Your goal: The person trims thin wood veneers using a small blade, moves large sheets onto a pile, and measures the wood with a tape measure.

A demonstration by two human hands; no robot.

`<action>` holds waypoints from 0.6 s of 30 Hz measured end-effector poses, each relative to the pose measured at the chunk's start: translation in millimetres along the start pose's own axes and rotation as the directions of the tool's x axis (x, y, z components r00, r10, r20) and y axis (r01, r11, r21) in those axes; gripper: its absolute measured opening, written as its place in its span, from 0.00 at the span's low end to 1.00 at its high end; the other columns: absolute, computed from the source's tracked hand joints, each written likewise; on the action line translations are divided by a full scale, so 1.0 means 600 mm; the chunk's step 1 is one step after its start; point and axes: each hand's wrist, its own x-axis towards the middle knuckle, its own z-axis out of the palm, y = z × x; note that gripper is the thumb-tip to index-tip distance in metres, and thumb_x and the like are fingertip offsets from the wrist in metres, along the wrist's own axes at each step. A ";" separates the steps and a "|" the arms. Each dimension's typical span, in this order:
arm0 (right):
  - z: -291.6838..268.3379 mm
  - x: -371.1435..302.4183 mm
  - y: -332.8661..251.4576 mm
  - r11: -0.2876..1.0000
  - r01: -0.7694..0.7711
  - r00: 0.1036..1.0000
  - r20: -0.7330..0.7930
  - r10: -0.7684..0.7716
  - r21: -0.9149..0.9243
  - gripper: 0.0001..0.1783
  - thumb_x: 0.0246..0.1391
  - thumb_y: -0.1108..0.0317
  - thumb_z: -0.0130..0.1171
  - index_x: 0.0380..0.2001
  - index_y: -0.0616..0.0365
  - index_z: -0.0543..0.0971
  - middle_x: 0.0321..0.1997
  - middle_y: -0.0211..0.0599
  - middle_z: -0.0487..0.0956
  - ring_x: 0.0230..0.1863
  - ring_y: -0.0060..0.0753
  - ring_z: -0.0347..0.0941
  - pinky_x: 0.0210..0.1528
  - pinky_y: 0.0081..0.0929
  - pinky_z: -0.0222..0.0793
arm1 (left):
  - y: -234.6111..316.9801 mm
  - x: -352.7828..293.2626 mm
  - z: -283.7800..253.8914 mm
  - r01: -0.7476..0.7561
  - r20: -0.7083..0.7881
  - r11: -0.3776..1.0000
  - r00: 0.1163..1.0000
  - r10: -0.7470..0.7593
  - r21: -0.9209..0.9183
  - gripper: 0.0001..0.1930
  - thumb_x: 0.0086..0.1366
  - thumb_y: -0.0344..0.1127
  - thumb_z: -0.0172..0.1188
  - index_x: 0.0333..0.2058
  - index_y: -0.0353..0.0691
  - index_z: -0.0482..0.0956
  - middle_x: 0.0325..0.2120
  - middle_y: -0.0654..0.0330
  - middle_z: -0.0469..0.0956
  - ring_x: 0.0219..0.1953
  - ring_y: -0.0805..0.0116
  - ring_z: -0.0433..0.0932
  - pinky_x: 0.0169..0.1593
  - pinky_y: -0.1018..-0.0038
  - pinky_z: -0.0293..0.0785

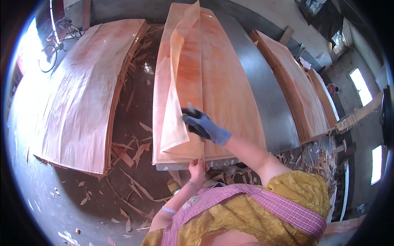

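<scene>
A long sheet of orange-pink wood veneer (pixel 230 90) lies on a stack in front of me. On its left half a narrower veneer strip (pixel 174 129) is loose, with one long edge curling up. My right hand (pixel 201 125), in a blue glove with dark fingers, is over the sheet beside that strip. Its fingers look curled around something small, blurred by motion. At the near edge of the sheets is my bare left hand (pixel 197 168), fingers pinched on the veneer's edge by the lengthwise seam.
A dark metal tabletop (pixel 271 82) shows beside the veneer. Tall veneer stacks stand to the left (pixel 82 98) and right (pixel 293 86). Torn veneer scraps (pixel 139 153) litter the floor between them and near my body. A bicycle (pixel 51 53) stands at the far left.
</scene>
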 end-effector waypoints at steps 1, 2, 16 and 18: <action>-0.026 -0.012 0.058 1.000 -0.004 0.983 -0.184 0.004 0.000 0.21 0.57 0.54 0.64 0.48 0.55 0.76 0.32 0.28 0.79 0.29 0.16 0.72 0.29 0.18 0.68 | 0.007 -0.002 -0.002 0.005 -0.004 1.000 1.000 -0.005 -0.006 0.12 0.66 0.39 0.63 0.36 0.39 0.70 0.22 0.64 0.73 0.22 0.72 0.75 0.23 0.74 0.76; -0.084 -0.034 0.149 0.900 0.010 0.911 -0.368 -0.188 -0.435 0.22 0.56 0.50 0.65 0.43 0.54 0.76 0.30 0.28 0.79 0.28 0.17 0.73 0.29 0.20 0.69 | 0.004 -0.008 0.007 0.029 0.013 1.000 0.999 -0.029 -0.007 0.12 0.66 0.38 0.63 0.35 0.39 0.70 0.22 0.64 0.73 0.22 0.72 0.75 0.23 0.73 0.76; -0.258 -0.270 -0.014 0.972 -0.021 0.855 -0.500 0.139 0.234 0.15 0.52 0.53 0.66 0.35 0.50 0.80 0.24 0.22 0.73 0.20 0.16 0.64 0.23 0.17 0.60 | 0.057 -0.122 0.052 0.016 0.578 0.997 0.814 -0.054 0.071 0.26 0.73 0.53 0.47 0.57 0.38 0.71 0.55 0.55 0.74 0.58 0.59 0.72 0.61 0.56 0.69; -0.379 -0.306 -0.029 0.971 0.001 0.782 -0.605 0.148 0.239 0.12 0.53 0.55 0.65 0.33 0.49 0.77 0.16 0.25 0.69 0.10 0.19 0.62 0.11 0.20 0.57 | 0.022 -0.123 0.043 0.092 0.592 0.986 0.806 0.009 -0.141 0.39 0.68 0.68 0.42 0.61 0.37 0.67 0.65 0.54 0.64 0.68 0.53 0.60 0.67 0.49 0.58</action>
